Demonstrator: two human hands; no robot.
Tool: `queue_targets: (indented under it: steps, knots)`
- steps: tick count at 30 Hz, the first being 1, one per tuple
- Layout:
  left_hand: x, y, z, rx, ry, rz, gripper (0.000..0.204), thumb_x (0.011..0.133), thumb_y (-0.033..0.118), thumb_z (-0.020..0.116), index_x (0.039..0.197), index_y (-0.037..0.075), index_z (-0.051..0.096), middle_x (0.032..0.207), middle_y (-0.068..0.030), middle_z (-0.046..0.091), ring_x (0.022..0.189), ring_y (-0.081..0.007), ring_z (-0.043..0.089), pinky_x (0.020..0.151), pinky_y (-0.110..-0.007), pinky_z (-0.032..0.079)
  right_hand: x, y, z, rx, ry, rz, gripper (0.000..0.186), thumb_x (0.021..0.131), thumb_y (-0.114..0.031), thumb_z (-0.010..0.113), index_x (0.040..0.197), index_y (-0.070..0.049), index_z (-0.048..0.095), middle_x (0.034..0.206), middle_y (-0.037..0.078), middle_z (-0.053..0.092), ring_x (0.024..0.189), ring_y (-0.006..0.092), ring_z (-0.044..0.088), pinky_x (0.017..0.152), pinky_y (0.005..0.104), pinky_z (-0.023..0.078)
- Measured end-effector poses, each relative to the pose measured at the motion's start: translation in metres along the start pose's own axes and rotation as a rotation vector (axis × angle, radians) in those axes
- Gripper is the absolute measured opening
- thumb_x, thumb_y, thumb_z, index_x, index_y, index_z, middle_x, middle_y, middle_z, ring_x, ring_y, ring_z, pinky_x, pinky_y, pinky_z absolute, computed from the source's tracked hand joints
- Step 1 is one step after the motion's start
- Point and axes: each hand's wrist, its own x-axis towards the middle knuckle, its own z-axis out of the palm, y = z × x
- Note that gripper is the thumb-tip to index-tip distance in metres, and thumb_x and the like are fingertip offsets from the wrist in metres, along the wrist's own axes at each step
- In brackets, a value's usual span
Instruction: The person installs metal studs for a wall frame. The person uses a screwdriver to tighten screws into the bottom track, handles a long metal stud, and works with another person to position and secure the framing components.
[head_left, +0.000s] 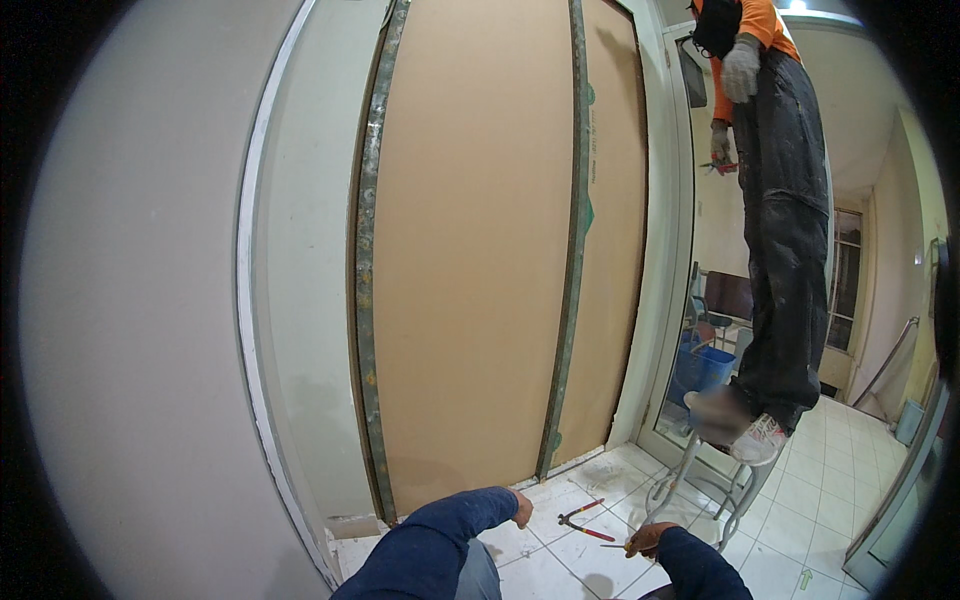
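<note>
Board is up behind uncovered studs; the right hand grips a screwdriver; the grip of the left hand (turned away) cannot be told.

Straight ahead of my left hand, the brown board and its metal stud stop any forward reach. Between my hands there is air to cross, but only above the red-handled pliers, which lie spread on the tiled floor. The slim tool in my right hand juts leftward into that gap. Just beyond that hand, the stool, bearing a co-worker, blocks me with its legs.
</note>
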Motion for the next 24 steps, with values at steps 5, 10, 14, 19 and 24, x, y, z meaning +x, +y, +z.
queue_targets:
  steps: [5,10,14,19,24]
  knots:
    - [0.001,-0.005,0.006,-0.024,0.048,0.032,0.033,0.070,0.026,0.057,0.086,-0.003,0.062,0.081,-0.0179,0.062,0.074,-0.0270,0.053,0.069,-0.046,0.041,-0.005,-0.002,-0.001,-0.034,0.022,-0.030,0.048,0.074,-0.044,0.070,0.109,-0.012,0.064,0.085,-0.002,0.058,0.072,0.0129,0.050,0.063,0.0279,0.046]
    - [0.011,-0.011,0.005,-0.043,0.024,0.037,0.032,0.071,0.025,0.057,0.088,-0.002,0.062,0.083,-0.0182,0.062,0.076,-0.0275,0.055,0.070,-0.046,0.041,0.005,0.006,-0.002,-0.060,0.026,-0.005,0.047,0.075,-0.046,0.068,0.106,-0.011,0.064,0.081,-0.001,0.057,0.069,0.0134,0.050,0.061,0.0290,0.046]
    - [0.019,-0.017,0.014,-0.040,-0.004,0.020,0.033,0.071,0.024,0.057,0.091,-0.002,0.063,0.088,-0.0175,0.063,0.081,-0.0277,0.056,0.074,-0.045,0.042,-0.015,-0.006,-0.001,-0.043,0.049,-0.041,0.048,0.076,-0.047,0.068,0.106,-0.010,0.063,0.082,0.000,0.057,0.069,0.0135,0.050,0.060,0.0296,0.046]
    - [0.011,-0.007,0.001,-0.004,-0.031,0.023,0.035,0.071,0.024,0.057,0.094,-0.002,0.062,0.091,-0.0176,0.063,0.082,-0.0277,0.056,0.075,-0.044,0.043,-0.009,-0.002,-0.002,-0.014,0.037,-0.027,0.048,0.075,-0.045,0.069,0.106,-0.010,0.064,0.082,0.001,0.058,0.069,0.0135,0.050,0.060,0.0299,0.046]
    - [0.027,-0.022,0.008,0.049,-0.112,0.042,0.037,0.072,0.026,0.056,0.097,-0.001,0.063,0.095,-0.0185,0.064,0.085,-0.0297,0.057,0.077,-0.045,0.043,0.012,0.009,-0.008,-0.011,0.000,-0.040,0.048,0.074,-0.044,0.069,0.109,-0.012,0.064,0.084,0.001,0.059,0.070,0.0142,0.051,0.060,0.0302,0.046]
